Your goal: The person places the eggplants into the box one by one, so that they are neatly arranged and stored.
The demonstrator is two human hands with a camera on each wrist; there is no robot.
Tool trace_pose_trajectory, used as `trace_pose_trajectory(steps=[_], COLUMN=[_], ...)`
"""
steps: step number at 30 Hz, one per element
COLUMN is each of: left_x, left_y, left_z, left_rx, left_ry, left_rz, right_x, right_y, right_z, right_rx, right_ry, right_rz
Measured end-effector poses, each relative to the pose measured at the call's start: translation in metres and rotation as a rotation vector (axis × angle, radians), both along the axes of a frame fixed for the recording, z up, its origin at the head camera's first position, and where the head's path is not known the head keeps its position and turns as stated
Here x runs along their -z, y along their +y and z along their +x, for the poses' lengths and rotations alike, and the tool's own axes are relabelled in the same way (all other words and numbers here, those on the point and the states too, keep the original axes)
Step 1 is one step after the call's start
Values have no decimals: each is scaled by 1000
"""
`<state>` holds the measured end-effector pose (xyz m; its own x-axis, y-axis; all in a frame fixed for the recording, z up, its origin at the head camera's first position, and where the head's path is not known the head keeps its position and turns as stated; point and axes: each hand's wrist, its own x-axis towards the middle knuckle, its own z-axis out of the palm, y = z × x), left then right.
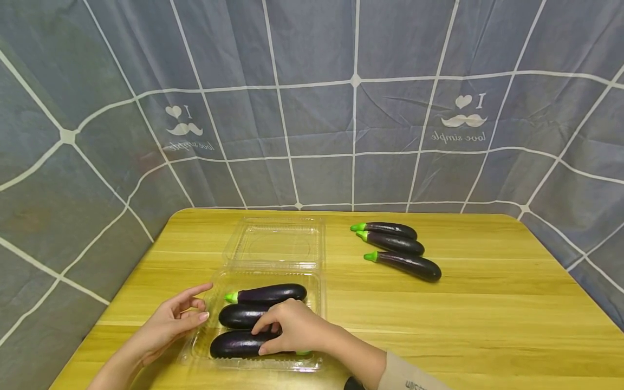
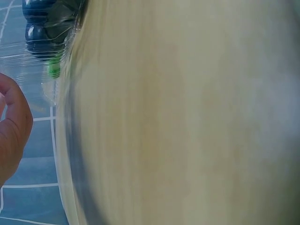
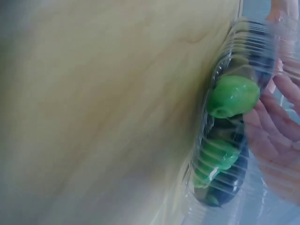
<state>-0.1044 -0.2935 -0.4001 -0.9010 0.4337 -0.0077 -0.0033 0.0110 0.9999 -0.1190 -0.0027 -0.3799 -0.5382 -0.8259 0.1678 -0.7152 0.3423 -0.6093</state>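
Three dark purple eggplants lie side by side in the base of a clear plastic clamshell box (image 1: 317,284). My right hand (image 1: 296,327) reaches in from the right, thumb and fingers gripping the front eggplant (image 1: 231,344), whose green stem peeks out under the hand. Behind it lies the middle eggplant (image 1: 238,316), partly covered by the fingers. Farthest back is an eggplant (image 1: 270,294) with its stem to the left. In the right wrist view, green stems (image 3: 233,96) show through the ribbed wall. My left hand (image 1: 170,324) is at the box's left rim, index finger and thumb extended, holding nothing.
The box's hinged lid (image 1: 273,244) lies folded back on the wooden table (image 1: 468,325). To the right at the back are three more eggplants (image 1: 409,265), stems pointing left. A grey checked cloth (image 1: 317,124) hangs behind the table and along its sides.
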Motion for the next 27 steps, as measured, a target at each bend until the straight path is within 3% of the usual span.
trace_pose_trajectory(steps=[10, 18, 27], left_x=[1, 0, -2], left_y=[0, -1, -2], left_z=[0, 0, 1], left_rx=[3, -5, -21], left_ry=[-2, -16, -39], left_rz=[10, -23, -65], right_x=[-6, -13, -19], right_y=[15, 33, 57], right_z=[-2, -3, -10], right_rx=[42, 123, 215], right_ry=[-140, -287, -267], right_rz=[-52, -138, -183])
